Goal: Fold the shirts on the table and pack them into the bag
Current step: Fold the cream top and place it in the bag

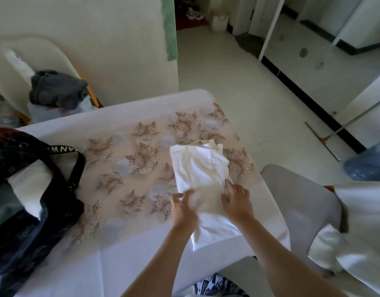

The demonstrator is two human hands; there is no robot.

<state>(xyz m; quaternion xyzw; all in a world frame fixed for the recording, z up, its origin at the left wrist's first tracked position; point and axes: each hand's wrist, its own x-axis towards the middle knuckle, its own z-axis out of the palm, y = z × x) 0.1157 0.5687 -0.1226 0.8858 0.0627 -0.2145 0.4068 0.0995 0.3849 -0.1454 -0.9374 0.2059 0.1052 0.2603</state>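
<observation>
A white shirt (201, 168), folded into a long strip, lies on the flower-patterned table (124, 155), right of the middle, with its near end reaching the front edge. My left hand (182, 207) is blurred and its fingers curl on the strip's left edge near the middle. On the shirt's right side my right hand (236, 201) lies with fingers spread flat. A dark blue bag (30, 211) with a black lettered strap stands open at the table's left, with folded white and grey cloth inside.
A grey chair (300, 202) stands right of the table with white cloth (360, 232) draped over it. A dark grey garment (56, 88) lies on a box behind the table's left. A blue plastic sack (369, 166) sits on the tiled floor at right.
</observation>
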